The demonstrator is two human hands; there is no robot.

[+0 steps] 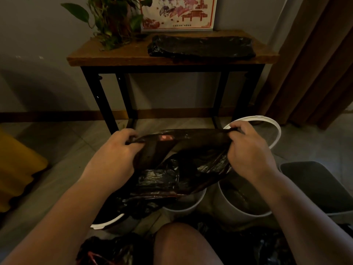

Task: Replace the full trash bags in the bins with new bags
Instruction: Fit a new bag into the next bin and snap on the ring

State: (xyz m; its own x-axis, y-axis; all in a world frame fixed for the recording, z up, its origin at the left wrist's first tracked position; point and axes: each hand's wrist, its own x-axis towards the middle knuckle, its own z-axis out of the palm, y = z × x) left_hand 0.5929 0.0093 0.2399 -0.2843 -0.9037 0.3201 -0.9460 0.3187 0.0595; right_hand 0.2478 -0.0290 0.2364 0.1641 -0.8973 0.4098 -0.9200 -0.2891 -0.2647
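Each grip pinches the mouth hem of the new bag (181,169) - left hand (116,152) and right hand (248,150) apart, film stretched between them just above the white bin (184,206). The film looks light, limp and slick, so the hem is the place to hold. Right of that bin stand a second bin (238,207) and a grey bin (315,188) - beyond it a white ring (275,131); spare bags (200,46) lie on the surface (114,54).

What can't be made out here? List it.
Head view, all three:
Inside of the white round plastic bin: covered by the thin black plastic trash bag.
The yellow ribbed object: cut off by the left edge.
The crumpled dark plastic heap, bottom edge: too dim.
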